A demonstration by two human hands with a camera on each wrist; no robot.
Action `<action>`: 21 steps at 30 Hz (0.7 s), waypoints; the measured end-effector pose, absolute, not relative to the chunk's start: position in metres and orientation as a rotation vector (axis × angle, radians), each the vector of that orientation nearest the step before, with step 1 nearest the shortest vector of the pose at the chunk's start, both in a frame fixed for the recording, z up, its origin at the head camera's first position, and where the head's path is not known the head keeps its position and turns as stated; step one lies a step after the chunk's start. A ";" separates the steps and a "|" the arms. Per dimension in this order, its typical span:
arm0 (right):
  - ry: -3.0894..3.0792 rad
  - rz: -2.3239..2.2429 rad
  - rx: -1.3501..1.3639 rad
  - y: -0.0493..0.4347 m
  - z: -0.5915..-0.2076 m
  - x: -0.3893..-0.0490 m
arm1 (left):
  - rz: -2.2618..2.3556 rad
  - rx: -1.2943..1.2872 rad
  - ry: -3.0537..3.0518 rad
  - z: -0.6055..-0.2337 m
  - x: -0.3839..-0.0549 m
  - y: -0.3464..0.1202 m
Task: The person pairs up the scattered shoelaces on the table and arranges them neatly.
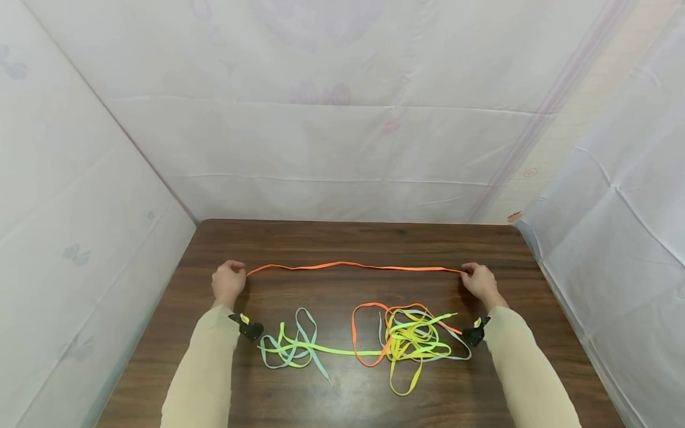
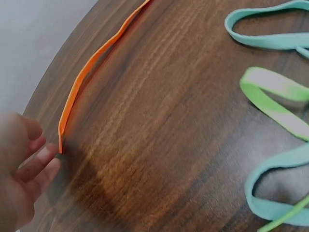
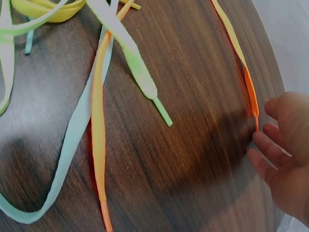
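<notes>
Orange lace [image 1: 342,263]: likely light, limp; pinch stiffer tips | left hand [image 1: 228,282], right hand [image 1: 480,282]: fingers loose at its ends | tangled laces [image 1: 411,337]: nearside of it

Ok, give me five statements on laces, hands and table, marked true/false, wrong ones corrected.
A long flat orange fabric lace stretches between left hand and right hand. True.
It lies on the near side of the multicoloured tangle of flat laces. False: far side.
Another flat orange lace loops out of that tangle. True.
The flat pale-blue lace at left lies straight. False: it is looped.
The table is white. False: brown wood-grain.
</notes>
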State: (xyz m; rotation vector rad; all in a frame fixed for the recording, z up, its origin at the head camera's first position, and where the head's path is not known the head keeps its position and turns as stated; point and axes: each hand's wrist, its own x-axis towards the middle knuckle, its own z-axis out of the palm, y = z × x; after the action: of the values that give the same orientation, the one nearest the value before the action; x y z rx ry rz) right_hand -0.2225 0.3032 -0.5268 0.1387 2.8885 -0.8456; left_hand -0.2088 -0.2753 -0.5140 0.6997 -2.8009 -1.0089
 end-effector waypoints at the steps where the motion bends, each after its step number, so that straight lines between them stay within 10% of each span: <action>1: 2.891 -0.852 0.125 0.303 -0.527 -0.222 | -1.012 0.684 -2.812 -0.515 -0.208 -0.276; 21: 3.054 -0.705 -0.198 0.299 -0.518 -0.195 | -0.942 0.045 -3.024 -0.507 -0.204 -0.238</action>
State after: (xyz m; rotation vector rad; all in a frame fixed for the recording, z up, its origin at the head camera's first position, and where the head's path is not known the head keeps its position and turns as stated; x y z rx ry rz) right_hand -0.1951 0.2989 -0.5180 -0.1984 3.0543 -0.7047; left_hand -0.2039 -0.2377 -0.5066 0.0448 -3.0237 -0.9423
